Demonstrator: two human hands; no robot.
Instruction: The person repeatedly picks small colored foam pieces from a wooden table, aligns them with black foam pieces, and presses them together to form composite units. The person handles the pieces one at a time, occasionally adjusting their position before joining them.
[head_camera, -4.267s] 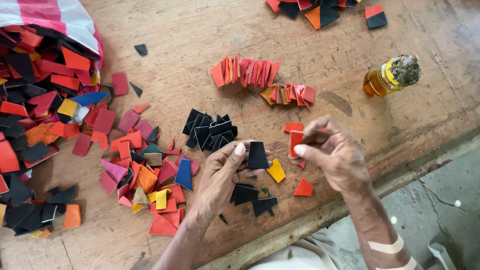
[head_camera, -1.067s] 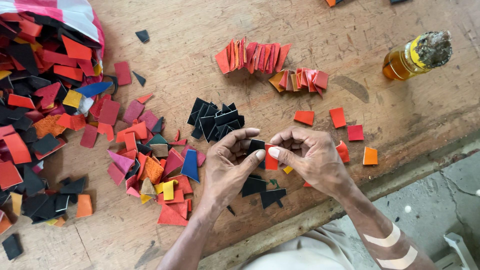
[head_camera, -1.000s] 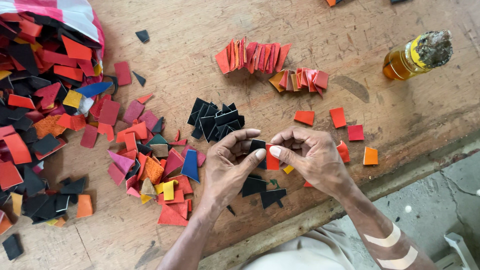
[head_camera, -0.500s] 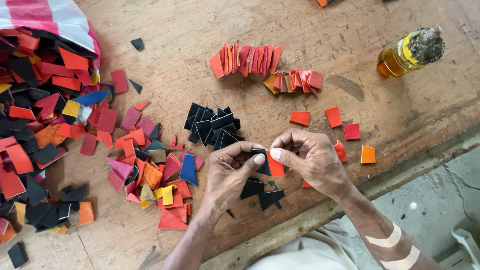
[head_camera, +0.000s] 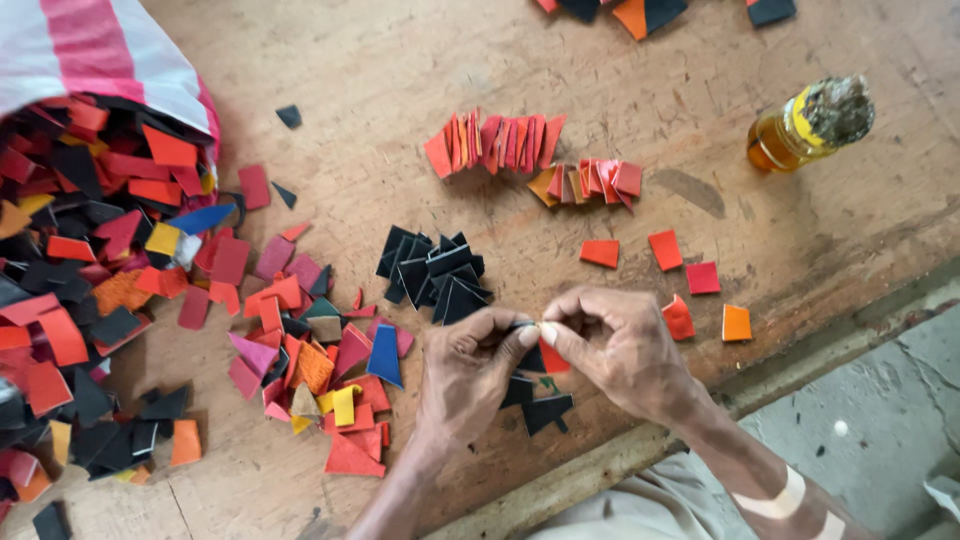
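Left hand (head_camera: 470, 365) and right hand (head_camera: 615, 345) apparently pinched together.

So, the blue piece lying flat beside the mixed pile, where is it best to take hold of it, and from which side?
Probably the pointed lower end of the blue piece, approached from the right, the side nearer the left hand. It lies flat on the wooden table, and red scraps crowd its left edge, while the right edge seems more open. A thumb-and-finger grip at that edge should lift it.

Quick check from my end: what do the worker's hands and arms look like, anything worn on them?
Both are bare: no gloves, sleeves, rings or watch on the left hand or right hand. The right forearm carries a pale tape-like strip near the frame's bottom edge. Fingernails look short.
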